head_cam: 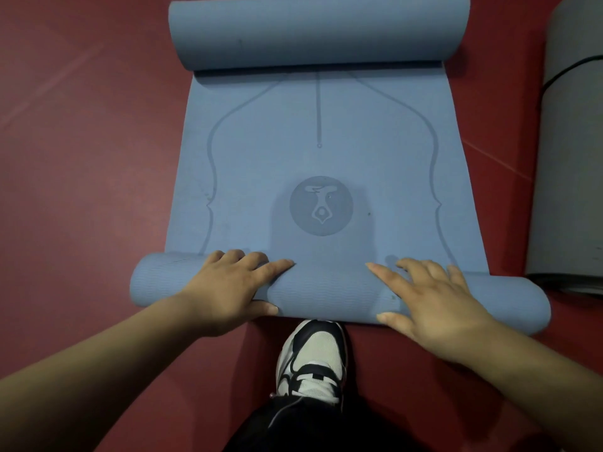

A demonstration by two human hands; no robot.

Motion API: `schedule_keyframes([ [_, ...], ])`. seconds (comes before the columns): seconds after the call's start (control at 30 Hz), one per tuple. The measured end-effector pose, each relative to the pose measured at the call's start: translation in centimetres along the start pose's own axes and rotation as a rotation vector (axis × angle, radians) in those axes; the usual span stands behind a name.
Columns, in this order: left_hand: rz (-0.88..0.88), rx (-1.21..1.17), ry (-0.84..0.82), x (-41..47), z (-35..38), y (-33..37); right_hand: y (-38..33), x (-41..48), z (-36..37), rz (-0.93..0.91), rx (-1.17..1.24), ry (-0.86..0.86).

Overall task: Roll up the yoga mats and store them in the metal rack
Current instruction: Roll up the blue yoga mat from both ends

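Note:
A blue yoga mat [326,158] lies on the red floor, its flat middle showing a round logo and curved lines. The near end is curled into a roll [332,291], and the far end is curled into a thicker roll [319,31]. My left hand [228,288] rests on top of the near roll left of centre, fingers spread, thumb on the near side. My right hand [427,298] presses on the same roll right of centre, fingers straight and spread.
A grey mat [574,158] lies at the right edge, partly rolled, with a dark strap across it. My white and black shoe [313,360] stands just behind the near roll. Red floor [81,158] surrounds the mats. No metal rack is in view.

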State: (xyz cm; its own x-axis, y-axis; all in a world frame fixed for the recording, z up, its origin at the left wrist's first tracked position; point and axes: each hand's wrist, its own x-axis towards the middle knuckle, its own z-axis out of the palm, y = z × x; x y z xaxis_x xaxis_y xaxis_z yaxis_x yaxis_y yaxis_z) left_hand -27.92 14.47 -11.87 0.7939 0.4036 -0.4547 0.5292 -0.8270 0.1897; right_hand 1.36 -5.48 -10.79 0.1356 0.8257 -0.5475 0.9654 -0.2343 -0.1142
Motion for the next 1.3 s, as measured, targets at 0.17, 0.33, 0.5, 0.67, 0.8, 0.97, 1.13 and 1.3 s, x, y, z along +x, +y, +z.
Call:
schedule_keyframes([
  [0.17, 0.001, -0.016, -0.027, 0.3, -0.2, -0.1, -0.6, 0.0, 1.5, 0.025, 0.004, 0.115],
  [0.33, 0.009, 0.031, 0.091, 0.0, 0.3, 0.1, 0.1, 1.0, 0.5, 0.021, 0.025, 0.028],
  [0.5, -0.032, 0.066, 0.177, -0.1, 1.4, 0.9, 0.8, 1.8, -0.6, -0.001, 0.028, -0.058],
  [0.67, -0.019, 0.03, 0.16, 0.7, 0.8, 0.1, -0.8, 0.8, 0.3, 0.067, -0.041, 0.034],
  [0.8, -0.016, 0.022, 0.142, 1.1, 0.4, -0.3, -1.6, 0.9, 0.9, 0.101, -0.021, 0.147],
  [0.97, -0.01, 0.041, 0.165, 1.0, 0.3, -0.2, -1.0, 1.3, 0.2, 0.092, -0.035, 0.069],
  [1.13, -0.052, 0.079, 0.22, 0.4, 1.2, 0.3, -0.5, 1.8, -0.6, 0.079, -0.007, 0.047],
  [1.3, -0.035, 0.071, 0.206, 1.2, 0.5, -0.5, -1.6, 1.1, 1.2, 0.136, -0.006, 0.171],
])
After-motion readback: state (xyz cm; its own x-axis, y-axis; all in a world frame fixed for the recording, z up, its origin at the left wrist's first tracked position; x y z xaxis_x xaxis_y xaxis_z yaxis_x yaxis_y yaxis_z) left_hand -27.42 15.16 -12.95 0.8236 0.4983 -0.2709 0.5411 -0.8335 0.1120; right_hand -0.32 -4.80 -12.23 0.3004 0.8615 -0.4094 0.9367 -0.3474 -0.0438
